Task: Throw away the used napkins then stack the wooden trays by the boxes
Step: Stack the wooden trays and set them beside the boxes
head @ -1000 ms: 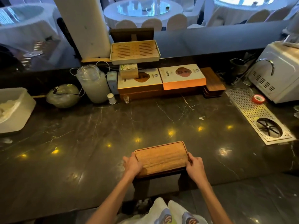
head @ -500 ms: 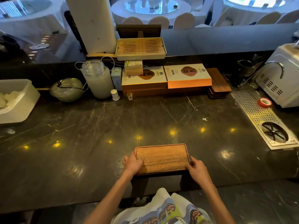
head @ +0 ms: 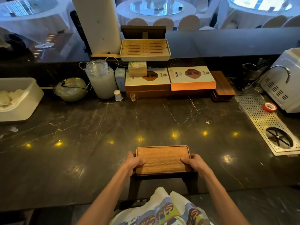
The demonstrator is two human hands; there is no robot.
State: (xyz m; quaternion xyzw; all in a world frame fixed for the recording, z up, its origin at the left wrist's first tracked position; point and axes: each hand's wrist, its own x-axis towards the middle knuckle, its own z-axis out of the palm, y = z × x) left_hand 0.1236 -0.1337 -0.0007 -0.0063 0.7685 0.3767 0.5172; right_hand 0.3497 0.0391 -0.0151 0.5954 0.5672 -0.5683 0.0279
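A rectangular wooden tray (head: pixel 162 159) is held level over the near part of the dark marble counter (head: pixel 113 127). My left hand (head: pixel 134 162) grips its left end and my right hand (head: pixel 193 163) grips its right end, thumbs on top. A stack of darker wooden trays (head: pixel 222 86) stands at the back, just right of the orange and white boxes (head: pixel 191 78). A white bin (head: pixel 21 101) at the far left holds crumpled white napkins (head: pixel 8 98).
A slatted tea tray (head: pixel 145 49) rests on a small box above the boxes. A glass jar (head: pixel 101 80), a small white bottle (head: pixel 118 95) and a covered bowl (head: pixel 71 89) stand back left. A perforated metal drain (head: pixel 266 124), red tape roll (head: pixel 269 107) and white appliance (head: pixel 284 82) are at right.
The tray has levelled out and sits squarer to me; both hands shifted their hold, thumbs now lying on the tray's top. The view has tilted slightly downward.
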